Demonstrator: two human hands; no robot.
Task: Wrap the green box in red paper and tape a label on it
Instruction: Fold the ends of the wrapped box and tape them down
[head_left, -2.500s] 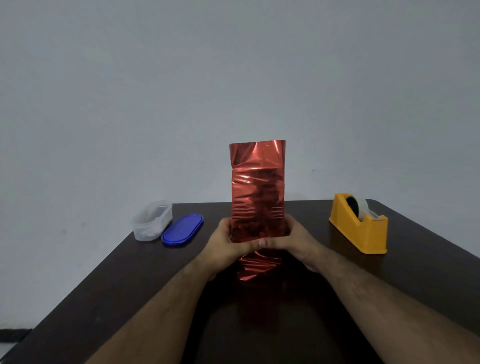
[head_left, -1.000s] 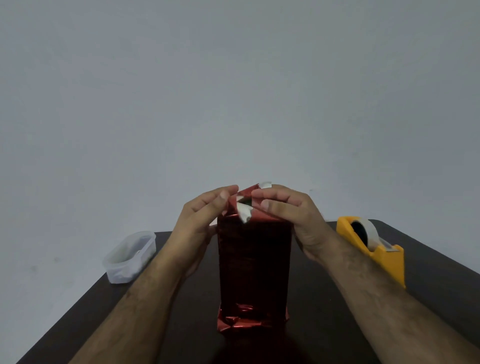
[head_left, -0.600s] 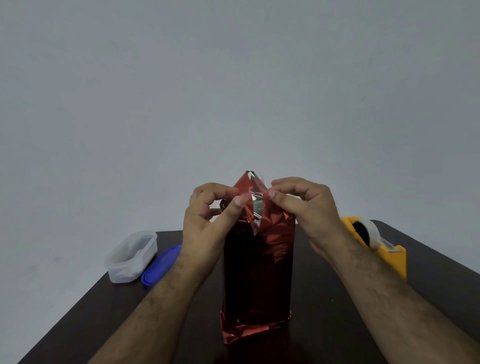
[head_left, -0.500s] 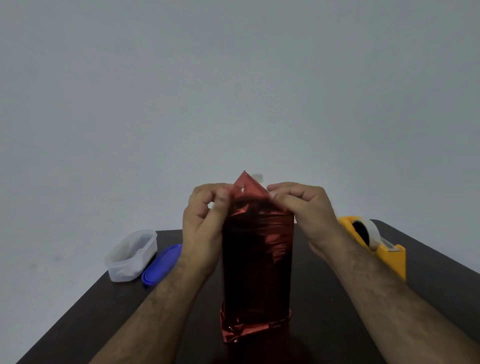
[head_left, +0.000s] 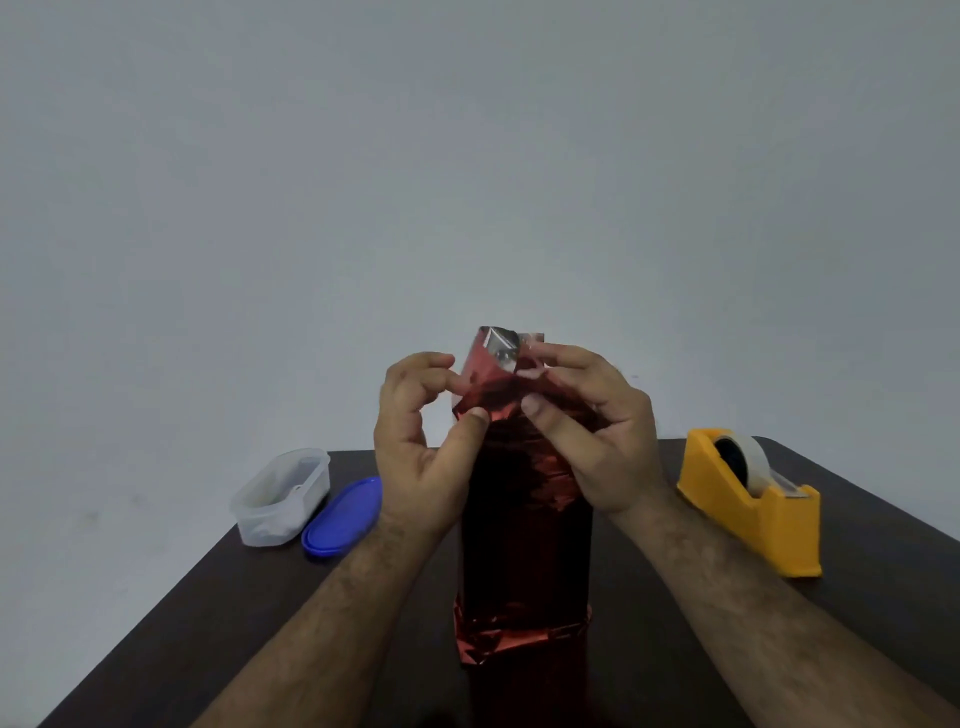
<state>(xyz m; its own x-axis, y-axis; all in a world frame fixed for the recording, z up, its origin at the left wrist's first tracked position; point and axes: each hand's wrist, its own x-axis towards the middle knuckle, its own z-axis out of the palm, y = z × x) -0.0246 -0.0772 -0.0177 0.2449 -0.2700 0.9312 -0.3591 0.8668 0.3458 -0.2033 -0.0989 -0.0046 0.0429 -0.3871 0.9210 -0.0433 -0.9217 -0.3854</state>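
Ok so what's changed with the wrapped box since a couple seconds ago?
The wrapped box, earlier gripped low by both hands, now stands on the table. The left hand and right hand moved up and now pinch the top flap. The tape dispenser, clear container and blue lid lie as before.

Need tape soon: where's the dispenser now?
Head view: the yellow tape dispenser stands on the table's right side, beyond the right hand, apart from the wrapped box.

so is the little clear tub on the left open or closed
Open. The clear tub stands with no lid on its rim, and the blue lid lies beside it on the table. Its contents are too blurred to tell.
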